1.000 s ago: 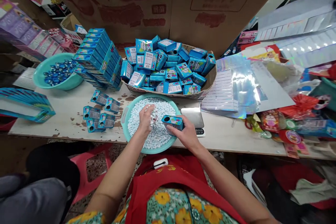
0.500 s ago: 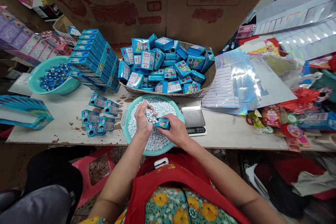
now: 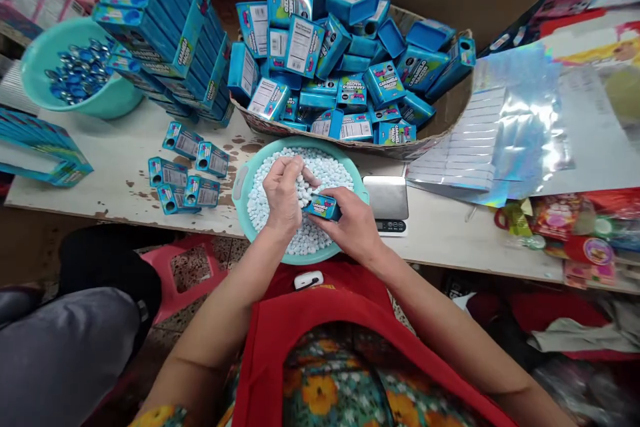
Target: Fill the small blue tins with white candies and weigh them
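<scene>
Over a turquoise basin (image 3: pixel 241 208) full of small white candies (image 3: pixel 313 240), my right hand (image 3: pixel 353 223) grips a small blue candy box (image 3: pixel 323 207) lying on its side. Cupped beside the box's left end is my left hand (image 3: pixel 285 193), its fingers curled around a handful of the white candies. That end of the box touches or nearly touches the handful; its opening is hidden by the hand. On the table to the left lie several similar blue boxes (image 3: pixel 203 192), some with a round hole showing in one end.
A cardboard tray (image 3: pixel 430 147) heaped with blue boxes stands behind the basin. To the right is a digital scale (image 3: pixel 387 197), beside shiny holographic sheets (image 3: pixel 525 120). Stacked blue cartons (image 3: pixel 165 33) and a bowl (image 3: pixel 120 103) of blue pieces stand left. Another person's leg (image 3: pixel 75 333) shows lower left.
The view has tilted down and come closer, so the tabletop things appear higher and larger. Both hands keep the same hold over the basin, box and candies still together.
</scene>
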### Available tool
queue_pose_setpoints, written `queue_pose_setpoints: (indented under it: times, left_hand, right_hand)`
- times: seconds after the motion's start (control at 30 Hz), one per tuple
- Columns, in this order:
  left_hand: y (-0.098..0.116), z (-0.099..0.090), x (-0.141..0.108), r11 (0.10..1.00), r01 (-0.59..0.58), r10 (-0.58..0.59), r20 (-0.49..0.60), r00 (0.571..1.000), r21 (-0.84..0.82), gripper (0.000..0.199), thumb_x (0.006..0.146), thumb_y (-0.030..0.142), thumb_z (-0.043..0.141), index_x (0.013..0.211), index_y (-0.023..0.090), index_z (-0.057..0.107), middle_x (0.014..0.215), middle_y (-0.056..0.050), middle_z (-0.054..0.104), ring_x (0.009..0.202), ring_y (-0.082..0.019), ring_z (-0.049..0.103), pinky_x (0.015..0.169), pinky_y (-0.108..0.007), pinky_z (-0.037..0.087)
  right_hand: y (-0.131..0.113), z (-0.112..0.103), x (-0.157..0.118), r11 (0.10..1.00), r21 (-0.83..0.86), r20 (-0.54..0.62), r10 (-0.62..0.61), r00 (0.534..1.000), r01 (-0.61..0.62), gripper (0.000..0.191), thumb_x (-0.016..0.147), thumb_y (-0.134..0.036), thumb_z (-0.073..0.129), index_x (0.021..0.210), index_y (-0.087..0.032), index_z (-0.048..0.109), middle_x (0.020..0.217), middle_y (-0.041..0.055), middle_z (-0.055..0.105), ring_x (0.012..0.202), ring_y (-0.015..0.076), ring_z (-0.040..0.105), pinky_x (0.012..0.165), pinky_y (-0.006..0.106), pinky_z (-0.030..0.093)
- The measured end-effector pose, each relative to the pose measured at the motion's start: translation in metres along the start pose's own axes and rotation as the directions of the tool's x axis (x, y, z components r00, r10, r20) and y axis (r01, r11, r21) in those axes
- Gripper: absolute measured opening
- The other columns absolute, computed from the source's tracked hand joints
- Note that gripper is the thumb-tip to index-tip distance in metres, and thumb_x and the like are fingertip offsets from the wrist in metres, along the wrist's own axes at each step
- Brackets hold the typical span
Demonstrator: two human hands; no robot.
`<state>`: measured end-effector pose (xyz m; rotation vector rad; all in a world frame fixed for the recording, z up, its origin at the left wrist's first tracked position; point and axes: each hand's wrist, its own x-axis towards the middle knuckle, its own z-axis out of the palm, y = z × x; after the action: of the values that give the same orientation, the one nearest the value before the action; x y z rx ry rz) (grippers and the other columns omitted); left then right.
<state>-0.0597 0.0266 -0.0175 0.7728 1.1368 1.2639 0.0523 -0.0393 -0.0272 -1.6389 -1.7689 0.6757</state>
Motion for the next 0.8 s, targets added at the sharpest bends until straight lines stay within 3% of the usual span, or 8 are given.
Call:
queue_pose_setpoints:
  times: [0.23, 0.33, 0.6, 0.73, 0.8]
  left_hand:
    - [-0.003, 0.001, -0.008, 0.995, -0.073, 0.077, -0.060, 0.995, 0.072, 0.035, 0.082, 0.044, 0.059, 0.064, 0.017, 0.047, 0.053, 0.004, 0.045, 0.051, -0.009, 0.054, 0.057, -0.022, 0.045]
    - [0.000, 0.001, -0.010, 0.990, -0.099, 0.106, -0.073, 0.992, 0.097, 0.028, 0.081, 0.042, 0.060, 0.072, 0.017, 0.051, 0.061, 0.003, 0.053, 0.056, -0.010, 0.058, 0.060, -0.023, 0.046]
    - [-0.001, 0.000, -0.023, 0.926, -0.261, 0.244, 0.097, 0.965, 0.272, 0.020, 0.084, 0.036, 0.057, 0.079, 0.017, 0.057, 0.070, -0.001, 0.060, 0.071, -0.014, 0.060, 0.077, -0.028, 0.046]
    - [0.010, -0.017, -0.037, 0.760, -0.411, 0.365, 0.193, 0.911, 0.504, 0.021, 0.089, 0.034, 0.050, 0.099, 0.019, 0.060, 0.104, -0.006, 0.061, 0.102, -0.019, 0.055, 0.094, -0.033, 0.039]
    - [0.016, -0.035, -0.051, 0.649, -0.413, 0.353, 0.228, 0.907, 0.638, 0.020, 0.089, 0.033, 0.050, 0.099, 0.020, 0.061, 0.103, -0.006, 0.060, 0.101, -0.019, 0.053, 0.093, -0.033, 0.039]
  right_hand:
    - [-0.006, 0.008, -0.005, 0.997, 0.041, -0.029, 0.061, 0.998, -0.060, 0.027, 0.073, -0.024, 0.065, 0.099, -0.020, 0.059, 0.096, 0.0060, 0.065, 0.089, 0.0235, 0.061, 0.077, 0.033, 0.047]
    - [-0.009, 0.003, -0.005, 0.998, 0.039, -0.036, 0.041, 0.999, -0.040, 0.027, 0.073, -0.023, 0.065, 0.099, -0.021, 0.059, 0.096, 0.0061, 0.065, 0.090, 0.0236, 0.061, 0.079, 0.034, 0.047]
    - [-0.011, 0.006, -0.011, 0.994, 0.108, -0.150, 0.052, 0.987, -0.036, 0.028, 0.073, -0.024, 0.066, 0.099, -0.021, 0.058, 0.096, 0.0060, 0.065, 0.091, 0.0232, 0.061, 0.081, 0.034, 0.048]
    - [-0.002, 0.008, -0.017, 0.981, 0.188, -0.213, 0.087, 0.973, -0.047, 0.030, 0.072, -0.029, 0.069, 0.100, -0.022, 0.059, 0.097, 0.0041, 0.065, 0.092, 0.0216, 0.061, 0.082, 0.033, 0.048]
    - [0.003, 0.007, -0.021, 0.975, 0.211, -0.241, 0.119, 0.963, -0.068, 0.032, 0.073, -0.032, 0.070, 0.101, -0.022, 0.059, 0.098, 0.0037, 0.065, 0.092, 0.0212, 0.062, 0.082, 0.033, 0.048]
